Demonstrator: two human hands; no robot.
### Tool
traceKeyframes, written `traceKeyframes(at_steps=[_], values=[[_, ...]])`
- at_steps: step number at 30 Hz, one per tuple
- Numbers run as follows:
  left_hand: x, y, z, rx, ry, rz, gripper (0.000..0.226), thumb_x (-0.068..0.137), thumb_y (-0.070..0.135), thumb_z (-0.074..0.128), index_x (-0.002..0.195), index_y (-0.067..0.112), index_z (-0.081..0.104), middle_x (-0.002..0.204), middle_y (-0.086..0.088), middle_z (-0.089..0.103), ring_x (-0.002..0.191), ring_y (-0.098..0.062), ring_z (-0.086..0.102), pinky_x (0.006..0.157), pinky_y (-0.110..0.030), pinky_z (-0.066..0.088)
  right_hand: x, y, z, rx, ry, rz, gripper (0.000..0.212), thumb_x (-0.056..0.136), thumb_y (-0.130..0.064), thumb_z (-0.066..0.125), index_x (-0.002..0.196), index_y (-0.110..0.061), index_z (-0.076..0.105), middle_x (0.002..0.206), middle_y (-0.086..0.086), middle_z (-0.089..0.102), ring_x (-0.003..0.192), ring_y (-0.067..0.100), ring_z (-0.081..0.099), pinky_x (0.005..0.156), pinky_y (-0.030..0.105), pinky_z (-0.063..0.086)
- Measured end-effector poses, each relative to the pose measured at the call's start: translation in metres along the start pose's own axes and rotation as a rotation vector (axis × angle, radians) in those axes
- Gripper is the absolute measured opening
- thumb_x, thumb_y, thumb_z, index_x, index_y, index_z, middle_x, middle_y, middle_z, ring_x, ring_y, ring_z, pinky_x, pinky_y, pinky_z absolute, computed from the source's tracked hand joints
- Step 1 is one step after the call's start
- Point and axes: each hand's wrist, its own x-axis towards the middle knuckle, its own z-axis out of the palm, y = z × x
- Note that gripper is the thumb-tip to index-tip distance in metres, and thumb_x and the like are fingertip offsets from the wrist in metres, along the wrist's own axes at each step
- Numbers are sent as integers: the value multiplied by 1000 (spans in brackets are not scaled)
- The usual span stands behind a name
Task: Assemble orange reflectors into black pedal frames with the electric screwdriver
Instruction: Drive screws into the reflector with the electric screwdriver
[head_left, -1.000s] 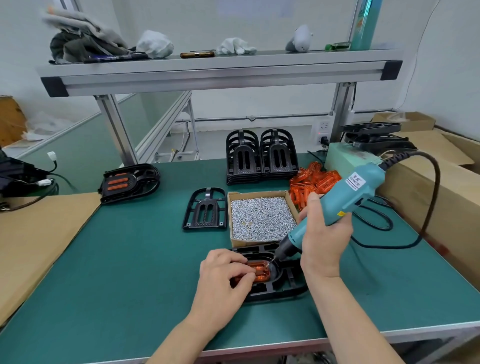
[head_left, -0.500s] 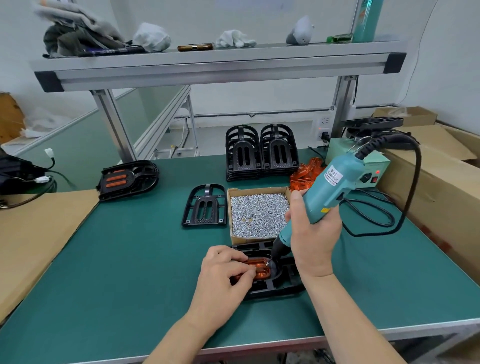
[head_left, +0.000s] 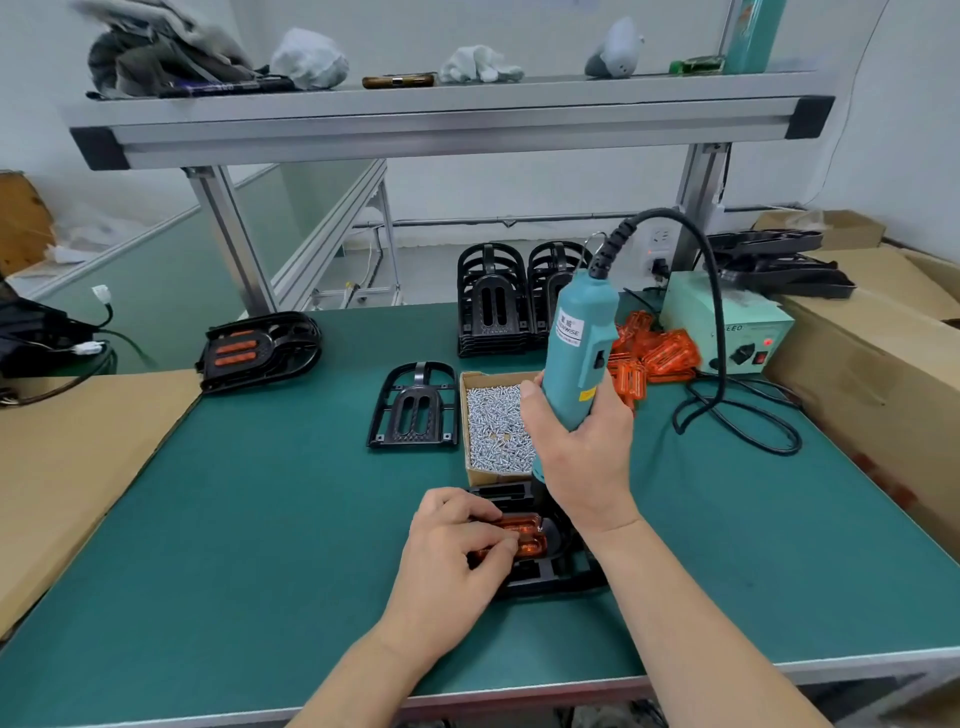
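Observation:
A black pedal frame (head_left: 563, 579) lies near the table's front edge with an orange reflector (head_left: 530, 535) seated in it. My left hand (head_left: 457, 551) rests on the frame, its curled fingers pressing the reflector down. My right hand (head_left: 582, 457) grips the teal electric screwdriver (head_left: 579, 353), held almost upright over the frame's far end; its tip is hidden behind the hand. An empty black frame (head_left: 414, 408) lies left of a cardboard box of screws (head_left: 493, 426). Loose orange reflectors (head_left: 654, 356) are heaped behind the screwdriver.
Two stacks of black frames (head_left: 519, 301) stand at the back. A finished pedal with reflectors (head_left: 257, 351) sits at the far left. The screwdriver's power unit (head_left: 727, 327) and looped black cable (head_left: 737, 415) occupy the right, beside cardboard boxes (head_left: 872, 364). An aluminium shelf (head_left: 447, 124) spans overhead.
The screwdriver has swung from a steep tilt to nearly upright and shifted left over the frame. My left hand has stayed on the reflector.

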Motion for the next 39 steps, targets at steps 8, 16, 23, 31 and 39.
traceKeyframes(at_steps=[8, 16, 23, 31, 39], values=[[-3, -6, 4, 8, 3, 5, 9, 85, 23, 73, 82, 26, 81, 96, 19, 64, 109, -10, 48, 93, -15, 35, -3, 1, 1, -6, -36, -5, 35, 80, -37, 64, 75, -6, 48, 61, 11, 50, 54, 24, 46, 52, 41, 42], [-1, -6, 4, 7, 15, 1, 14, 85, 32, 68, 81, 27, 81, 95, 21, 64, 108, -12, 50, 92, -39, 44, 2, 3, -14, 188, -22, 119, 11, 84, -31, 70, 87, -23, 63, 70, 1, 62, 64, 21, 59, 65, 37, 53], [-4, -9, 3, 15, -4, 22, 13, 88, 23, 72, 80, 29, 80, 97, 20, 63, 109, -13, 48, 94, -20, 37, 24, 2, -34, 363, 158, 152, 10, 88, -29, 70, 88, -29, 60, 66, 1, 59, 61, 16, 56, 67, 33, 53], [-5, -6, 4, 8, -14, 31, 12, 89, 26, 71, 85, 34, 79, 100, 22, 61, 113, -10, 47, 94, -10, 32, 27, 52, -69, 685, 570, 636, 31, 100, -47, 55, 93, -18, 48, 53, -9, 61, 52, 9, 58, 60, 25, 49], [10, 6, 10, 81, 26, 168, 19, 90, 42, 62, 93, 35, 79, 100, 18, 63, 107, -8, 51, 96, -29, 35, 25, 74, -69, 688, 540, 793, 35, 100, -48, 56, 90, -14, 55, 58, -3, 64, 54, 10, 58, 54, 21, 50]])
